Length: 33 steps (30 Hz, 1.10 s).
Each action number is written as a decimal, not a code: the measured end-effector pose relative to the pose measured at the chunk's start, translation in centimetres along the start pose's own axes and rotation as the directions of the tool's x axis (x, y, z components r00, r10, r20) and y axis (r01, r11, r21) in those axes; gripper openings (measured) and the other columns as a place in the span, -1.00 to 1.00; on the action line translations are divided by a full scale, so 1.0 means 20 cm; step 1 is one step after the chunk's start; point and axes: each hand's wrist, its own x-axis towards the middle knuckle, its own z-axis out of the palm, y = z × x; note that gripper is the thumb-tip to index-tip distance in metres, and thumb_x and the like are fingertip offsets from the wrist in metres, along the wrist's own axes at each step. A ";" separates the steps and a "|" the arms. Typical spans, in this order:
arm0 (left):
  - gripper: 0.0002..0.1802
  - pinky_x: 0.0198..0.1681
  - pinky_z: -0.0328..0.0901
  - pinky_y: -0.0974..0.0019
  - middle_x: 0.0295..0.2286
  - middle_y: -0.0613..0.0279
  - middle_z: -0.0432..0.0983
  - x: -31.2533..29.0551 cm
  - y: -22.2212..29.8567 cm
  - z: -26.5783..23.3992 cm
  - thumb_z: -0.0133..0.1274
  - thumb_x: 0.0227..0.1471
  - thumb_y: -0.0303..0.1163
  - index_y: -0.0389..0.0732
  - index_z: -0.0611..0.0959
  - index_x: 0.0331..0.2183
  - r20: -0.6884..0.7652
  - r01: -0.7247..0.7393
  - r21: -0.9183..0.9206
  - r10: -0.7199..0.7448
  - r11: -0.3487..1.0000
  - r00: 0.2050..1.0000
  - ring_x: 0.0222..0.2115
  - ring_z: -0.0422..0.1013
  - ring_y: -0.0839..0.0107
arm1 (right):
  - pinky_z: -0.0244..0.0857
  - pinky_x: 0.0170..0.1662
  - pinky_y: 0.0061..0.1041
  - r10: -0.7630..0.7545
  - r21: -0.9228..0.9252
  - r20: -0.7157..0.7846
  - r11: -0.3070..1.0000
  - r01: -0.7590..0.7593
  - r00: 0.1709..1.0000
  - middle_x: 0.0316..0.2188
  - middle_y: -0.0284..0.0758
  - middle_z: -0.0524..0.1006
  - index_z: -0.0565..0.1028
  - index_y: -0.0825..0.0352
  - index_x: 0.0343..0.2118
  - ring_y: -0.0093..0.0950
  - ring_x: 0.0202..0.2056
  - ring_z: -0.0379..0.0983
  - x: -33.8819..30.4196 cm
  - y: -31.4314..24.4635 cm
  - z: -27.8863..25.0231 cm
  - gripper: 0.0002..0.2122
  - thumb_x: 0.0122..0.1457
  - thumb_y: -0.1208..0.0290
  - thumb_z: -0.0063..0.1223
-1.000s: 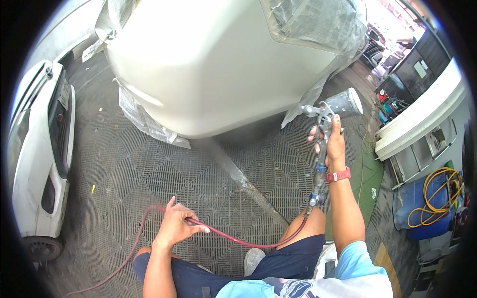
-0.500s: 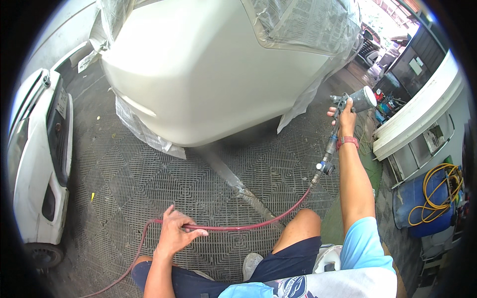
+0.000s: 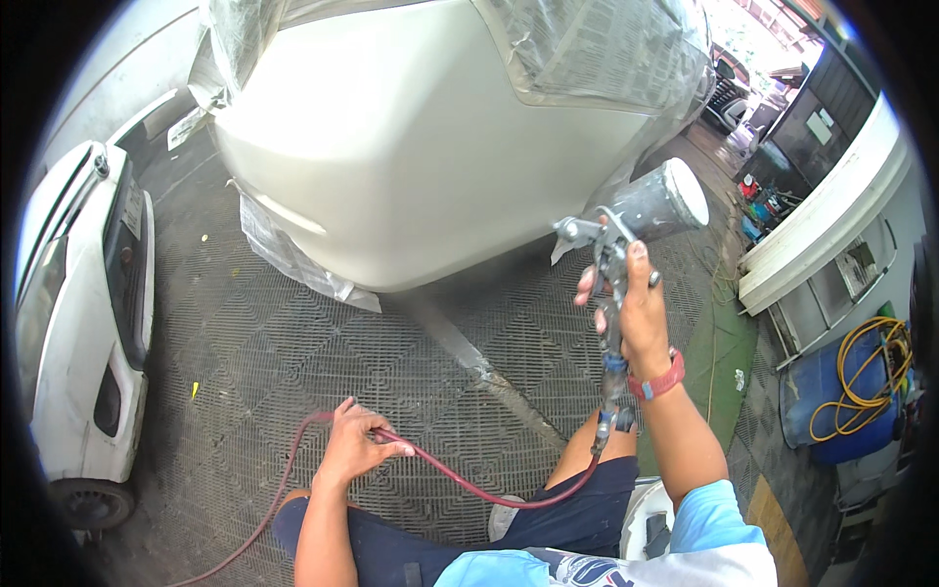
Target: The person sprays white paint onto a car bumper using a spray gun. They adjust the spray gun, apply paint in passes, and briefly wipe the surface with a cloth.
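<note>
- we see the spray gun (image 3: 612, 262) up in the right grip (image 3: 643, 318), over the ribbed floor mats (image 3: 421, 338) and in front of the pale vehicle panel (image 3: 421, 166); we cannot tell how near its nozzle comes to that surface.
- that grip is closed around the handle (image 3: 612, 338), thumb near the top and fingertips showing on the far side; we cannot make out whether the trigger is pulled.
- we judge the gun stiff and moderately heavy, with the tilted cup (image 3: 657, 203) making it top-heavy (more so with liquid inside, which we cannot see).
- the best hold, to our minds, is a full wrap high on the handle, where the wrist can resist tipping; we would keep off the cup, the nozzle and the small fittings (image 3: 606, 421) below, since a wet film could make them slippery and a knock could harm them.
- the red hose (image 3: 489, 496) hangs in a slack curve from the fittings to the left grip (image 3: 354, 445), passing between thumb and fingers in a narrow, light-looking hold.
- we expect the hose to be soft and springy, apt to tug at the gun; holding it partway along should ease that drag.
</note>
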 end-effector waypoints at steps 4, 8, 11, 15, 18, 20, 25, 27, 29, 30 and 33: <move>-0.40 0.43 0.11 -0.25 -0.53 0.39 0.60 0.02 -0.04 -0.01 0.61 -0.37 0.19 -0.12 0.80 -0.48 0.069 0.064 -0.006 -0.063 0.998 0.996 -0.26 0.58 0.28 | 0.39 -0.56 -0.65 0.001 0.020 0.172 1.000 -0.004 0.985 -0.35 -0.26 0.65 0.42 0.47 0.31 -0.53 -0.39 0.64 -0.14 -0.11 0.19 -0.34 0.59 -0.12 -0.35; -0.41 0.44 0.08 -0.24 -0.53 0.41 0.61 0.02 -0.06 -0.02 0.62 -0.36 0.18 -0.11 0.81 -0.47 0.128 0.059 -0.012 -0.057 0.998 0.990 -0.26 0.58 0.31 | 0.40 -0.54 -0.65 -0.016 0.067 0.316 0.998 -0.006 0.949 -0.34 -0.24 0.65 0.39 0.44 0.36 -0.51 -0.35 0.65 -0.18 -0.22 0.26 -0.31 0.59 -0.15 -0.38; -0.42 0.45 0.08 -0.23 -0.54 0.42 0.60 0.02 -0.04 -0.02 0.62 -0.35 0.16 -0.11 0.81 -0.46 0.134 0.072 -0.037 -0.067 0.997 0.989 -0.26 0.58 0.33 | 0.36 -0.58 -0.68 0.021 0.217 0.381 0.970 -0.111 0.924 -0.36 -0.25 0.64 0.32 0.39 0.43 -0.50 -0.40 0.62 -0.12 -0.26 0.24 -0.24 0.55 -0.25 -0.41; -0.44 0.45 0.08 -0.23 -0.57 0.42 0.57 0.01 0.02 -0.03 0.63 -0.34 0.14 -0.12 0.81 -0.47 0.077 0.052 -0.062 -0.048 0.997 0.996 -0.30 0.57 0.34 | 0.31 -0.64 -0.71 -0.030 0.205 0.237 0.978 -0.020 0.971 -0.41 -0.28 0.61 0.34 0.33 0.43 -0.51 -0.45 0.61 0.03 -0.22 0.10 -0.26 0.54 -0.27 -0.39; -0.45 0.45 0.08 -0.24 -0.59 0.42 0.54 -0.01 0.11 -0.03 0.64 -0.34 0.12 -0.13 0.80 -0.48 0.011 -0.001 -0.060 0.002 0.998 1.000 -0.34 0.55 0.35 | 0.32 -0.65 -0.69 -0.030 0.120 0.091 0.993 0.019 0.995 -0.43 -0.27 0.61 0.38 0.31 0.40 -0.52 -0.46 0.61 0.14 -0.16 -0.08 -0.27 0.53 -0.28 -0.33; -0.46 0.45 0.08 -0.25 -0.59 0.41 0.53 0.00 0.18 -0.03 0.64 -0.35 0.10 -0.13 0.80 -0.50 -0.021 -0.012 -0.045 0.011 0.999 1.000 -0.35 0.54 0.34 | 0.32 -0.65 -0.67 -0.021 0.090 0.006 0.996 0.020 1.000 -0.44 -0.27 0.61 0.43 0.32 0.34 -0.51 -0.47 0.62 0.23 -0.11 -0.21 -0.28 0.52 -0.28 -0.31; -0.46 0.43 0.06 -0.26 -0.62 0.40 0.47 0.01 0.41 0.01 0.64 -0.33 0.08 -0.17 0.78 -0.53 -0.133 -0.018 -0.002 0.017 1.000 0.991 -0.38 0.51 0.34 | 0.31 -0.68 -0.62 -0.025 -0.014 -0.183 1.000 0.023 0.983 -0.47 -0.27 0.63 0.56 0.36 -0.06 -0.48 -0.49 0.64 0.44 0.02 -0.52 -0.35 0.52 -0.27 -0.27; -0.44 0.42 0.05 -0.27 -0.63 0.39 0.46 0.04 0.49 0.03 0.63 -0.31 0.10 -0.19 0.78 -0.53 -0.169 -0.019 0.031 0.024 0.999 0.985 -0.40 0.50 0.33 | 0.31 -0.68 -0.61 -0.017 -0.069 -0.242 0.998 0.001 0.970 -0.47 -0.27 0.64 0.56 0.37 -0.07 -0.48 -0.49 0.64 0.53 0.07 -0.64 -0.34 0.52 -0.28 -0.27; -0.44 0.41 0.05 -0.27 -0.63 0.39 0.46 0.05 0.56 0.05 0.62 -0.30 0.11 -0.19 0.79 -0.53 -0.203 0.013 0.031 -0.007 0.999 0.979 -0.40 0.50 0.33 | 0.32 -0.66 -0.58 -0.011 -0.096 -0.286 0.995 -0.018 0.958 -0.46 -0.27 0.66 0.57 0.38 -0.05 -0.48 -0.49 0.65 0.63 0.11 -0.75 -0.32 0.51 -0.29 -0.26; -0.44 0.41 0.05 -0.27 -0.63 0.39 0.46 0.07 0.58 0.06 0.61 -0.30 0.12 -0.19 0.79 -0.53 -0.212 0.044 0.038 -0.035 0.998 0.977 -0.40 0.49 0.33 | 0.32 -0.66 -0.57 -0.005 -0.095 -0.307 0.995 -0.025 0.952 -0.46 -0.27 0.66 0.57 0.38 -0.05 -0.48 -0.49 0.65 0.68 0.13 -0.80 -0.32 0.50 -0.30 -0.26; -0.43 0.43 0.02 -0.30 -0.64 0.40 0.46 0.08 0.65 0.08 0.61 -0.29 0.13 -0.19 0.79 -0.54 -0.275 0.059 0.046 -0.044 0.997 0.960 -0.37 0.49 0.34 | 0.32 -0.63 -0.55 0.014 -0.082 -0.384 0.995 -0.050 0.923 -0.46 -0.27 0.67 0.58 0.36 -0.04 -0.47 -0.49 0.65 0.82 0.18 -0.94 -0.32 0.50 -0.29 -0.27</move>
